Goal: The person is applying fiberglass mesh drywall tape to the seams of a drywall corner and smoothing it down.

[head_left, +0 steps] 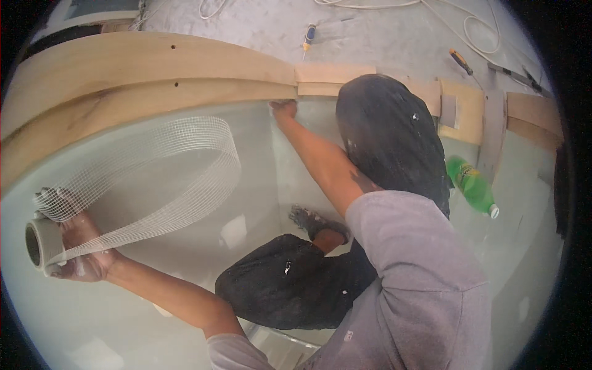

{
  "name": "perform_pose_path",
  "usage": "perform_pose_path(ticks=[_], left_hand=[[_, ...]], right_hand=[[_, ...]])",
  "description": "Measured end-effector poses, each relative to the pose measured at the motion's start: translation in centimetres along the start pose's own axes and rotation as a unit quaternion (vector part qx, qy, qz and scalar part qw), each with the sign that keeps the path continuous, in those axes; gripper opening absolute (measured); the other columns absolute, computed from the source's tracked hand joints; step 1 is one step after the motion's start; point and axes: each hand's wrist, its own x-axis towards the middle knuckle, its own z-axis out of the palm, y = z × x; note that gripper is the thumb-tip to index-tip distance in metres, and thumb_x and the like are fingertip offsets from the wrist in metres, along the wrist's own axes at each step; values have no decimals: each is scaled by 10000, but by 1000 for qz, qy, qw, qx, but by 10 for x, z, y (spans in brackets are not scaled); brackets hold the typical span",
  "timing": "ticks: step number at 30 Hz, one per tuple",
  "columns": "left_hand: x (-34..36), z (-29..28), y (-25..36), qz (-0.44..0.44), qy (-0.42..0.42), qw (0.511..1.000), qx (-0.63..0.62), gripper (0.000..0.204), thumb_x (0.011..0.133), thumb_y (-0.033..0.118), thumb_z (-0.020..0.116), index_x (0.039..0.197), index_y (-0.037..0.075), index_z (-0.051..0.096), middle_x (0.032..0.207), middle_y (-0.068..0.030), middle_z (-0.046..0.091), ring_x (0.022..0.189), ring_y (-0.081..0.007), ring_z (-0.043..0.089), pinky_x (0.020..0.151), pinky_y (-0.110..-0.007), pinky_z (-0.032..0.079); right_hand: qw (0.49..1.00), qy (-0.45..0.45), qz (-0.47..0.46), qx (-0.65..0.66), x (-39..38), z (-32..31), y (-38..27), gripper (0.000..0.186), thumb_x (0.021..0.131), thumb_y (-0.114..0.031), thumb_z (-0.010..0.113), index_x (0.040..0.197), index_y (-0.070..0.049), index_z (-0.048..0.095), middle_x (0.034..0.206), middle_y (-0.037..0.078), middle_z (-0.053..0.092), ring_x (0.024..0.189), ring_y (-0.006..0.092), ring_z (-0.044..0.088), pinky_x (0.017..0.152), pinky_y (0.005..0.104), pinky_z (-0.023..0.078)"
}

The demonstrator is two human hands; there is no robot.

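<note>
Left hand [85, 231]: clamped on mesh roll [48, 242], lower left
Mesh loop [197, 134]: long axis rightward
Right hand [284, 110]: upper centre, farther; grip unclear

Right hand [285, 111] small and hazy, its fingers [281, 105] indistinct.

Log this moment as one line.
left hand: holding mesh tape roll | right hand: at wooden board edge | tape strip: looped, unrolled | green bottle: lying down

Worn: faded grey-mauve shirt [425, 277] with short, loose sleeves [394, 219] and a small pale mark [348, 336] — below, baggy black trousers [277, 296], scattered white flecks [415, 116] on both legs.
</note>
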Motion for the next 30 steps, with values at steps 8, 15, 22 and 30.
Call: perform_pose_path(ticks=[8,15,22,30], left_hand=[[-6,-1,-6,-2,-30,996,78,848,642,267,913,1335,-42,535,1399,-229,521,1365,-383,423,1200,-617,233],[-4,9,-22,6,-41,997,71,790,610,305,887,1262,-27,590,1423,-273,488,1407,-447,353,1229,-689,99],[-1,-13,-4,46,-11,987,151,847,554,327,904,1242,-53,590,1450,-291,455,1419,-437,340,1238,-668,90],[-4,-11,-26,34,-19,987,156,988,513,344,897,1333,-62,525,1474,-294,427,1438,-438,318,1236,-664,93]], right_hand=[[990,54,90,89,-56,37,13,511,818,-96,789,1282,-47,583,1222,86,665,1118,273,636,906,391,526],[980,87,-66,169,1,22,77,413,861,-163,760,1240,-47,644,1217,141,687,1151,345,631,973,402,500],[840,94,-43,-533,-126,63,36,279,827,-99,748,1096,-28,721,1122,180,718,1114,357,644,958,425,503],[898,104,-132,-407,-115,54,-7,254,770,-69,754,1019,-19,754,1048,205,733,1056,397,662,932,441,509]])
